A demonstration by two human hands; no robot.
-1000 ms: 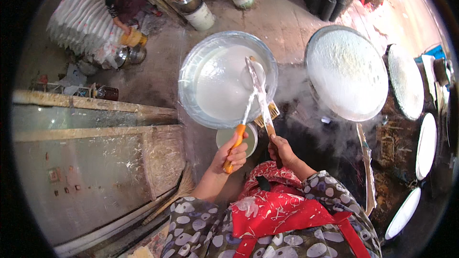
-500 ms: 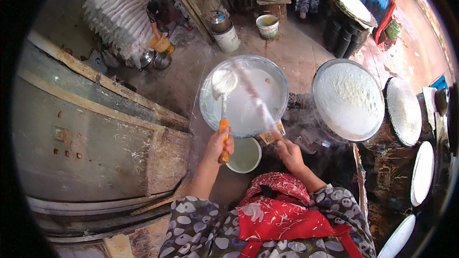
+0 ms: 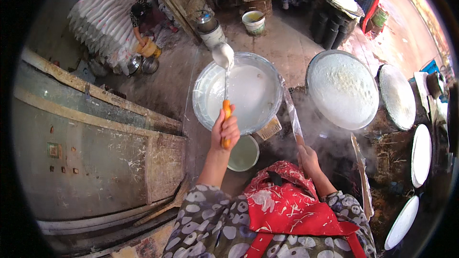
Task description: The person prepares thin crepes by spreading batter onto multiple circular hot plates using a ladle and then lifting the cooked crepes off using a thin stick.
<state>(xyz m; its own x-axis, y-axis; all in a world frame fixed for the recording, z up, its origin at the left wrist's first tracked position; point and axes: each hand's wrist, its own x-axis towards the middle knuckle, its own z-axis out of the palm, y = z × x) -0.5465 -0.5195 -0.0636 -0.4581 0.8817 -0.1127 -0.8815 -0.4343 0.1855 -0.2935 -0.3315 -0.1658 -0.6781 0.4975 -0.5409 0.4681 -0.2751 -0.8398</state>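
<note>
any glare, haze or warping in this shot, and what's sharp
Head view, upper right: strong light washes out the floor; head view, right of the basin: thin steam softens detail beside the large white disc; head view, left: the fisheye lens bows the wooden rail and the corners go black; head view, centre: the left hand and ladle look fairly sharp.

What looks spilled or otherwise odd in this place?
The red apron is messily streaked with white, perhaps splashes of the white liquid in the basin; similar flecks mark the grey panel at left.
</note>
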